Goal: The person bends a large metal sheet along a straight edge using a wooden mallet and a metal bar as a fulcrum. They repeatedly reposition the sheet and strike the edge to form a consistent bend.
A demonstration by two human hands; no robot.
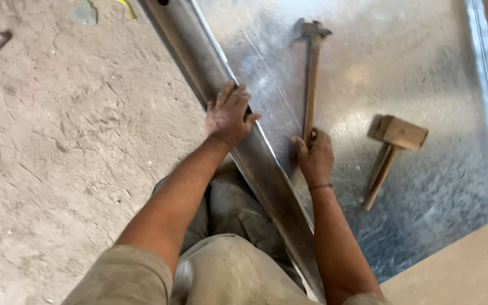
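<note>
While the right hand (pixel 315 158) curls around the hammer (pixel 310 79) handle's near end, the left hand (pixel 230 116) presses flat, fingers spread, on the folded edge (pixel 266 175) of the galvanized sheet (pixel 413 85) on the floor. Looks stiff, thin, probably sharp-edged; wooden mallet (pixel 393 149) lies beyond.

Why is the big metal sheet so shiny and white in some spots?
In the head view, light bounces off the metal sheet, making pale glare patches near the wooden mallet and the hammer. The dusty floor looks dull and evenly lit; the picture is slightly soft overall.
</note>
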